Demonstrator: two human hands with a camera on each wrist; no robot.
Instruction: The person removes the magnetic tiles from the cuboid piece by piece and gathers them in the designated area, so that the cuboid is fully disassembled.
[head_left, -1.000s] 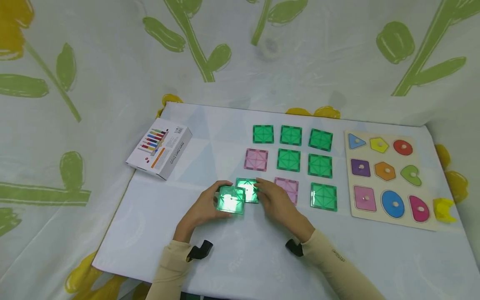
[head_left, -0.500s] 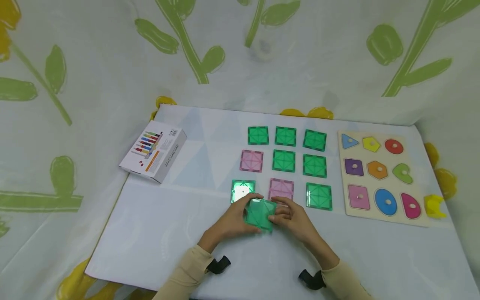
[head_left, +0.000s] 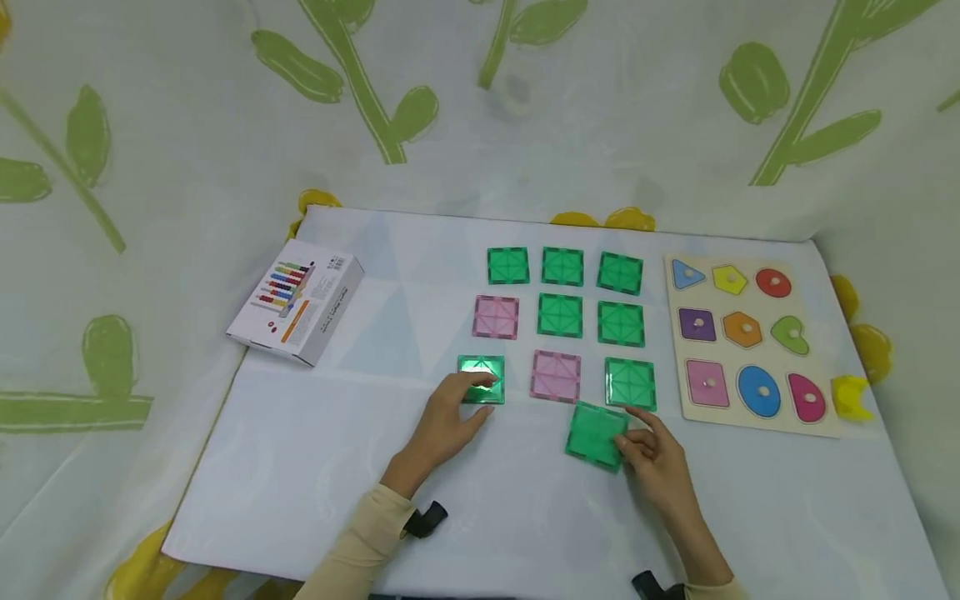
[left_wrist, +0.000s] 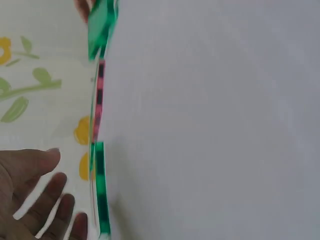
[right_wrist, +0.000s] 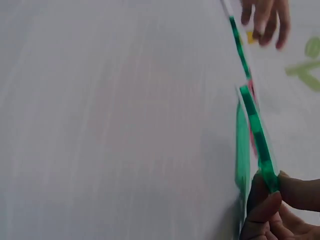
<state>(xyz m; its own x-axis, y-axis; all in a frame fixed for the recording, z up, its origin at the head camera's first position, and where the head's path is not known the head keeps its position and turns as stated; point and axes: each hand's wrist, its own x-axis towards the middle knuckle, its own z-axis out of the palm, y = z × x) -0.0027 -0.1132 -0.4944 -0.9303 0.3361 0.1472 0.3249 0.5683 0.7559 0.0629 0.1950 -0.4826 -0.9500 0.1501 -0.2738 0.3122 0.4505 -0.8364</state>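
My right hand (head_left: 662,468) pinches the right edge of a translucent green square magnetic tile (head_left: 592,435) between thumb and fingers. That tile is tilted, just in front of the lower right green tile (head_left: 630,383) of a grid. In the right wrist view the held tile (right_wrist: 257,132) shows edge-on, gripped at its near end. Over the lower left green tile (head_left: 471,392) is my left hand (head_left: 441,427), its fingers spread and holding nothing. The left wrist view shows the left hand (left_wrist: 32,192) apart from the tile edge. Between those two tiles lies a pink tile (head_left: 556,376).
More tiles fill the rows behind, including another pink tile (head_left: 496,317) and several green ones. A wooden shape puzzle board (head_left: 716,337) lies to the right, beside a yellow piece (head_left: 849,397). A white box (head_left: 288,304) sits at the table's left edge.
The loose green tile passed from my left hand to my right hand and moved rightward. My left hand let go of it and shifted back left over the lower left tile.
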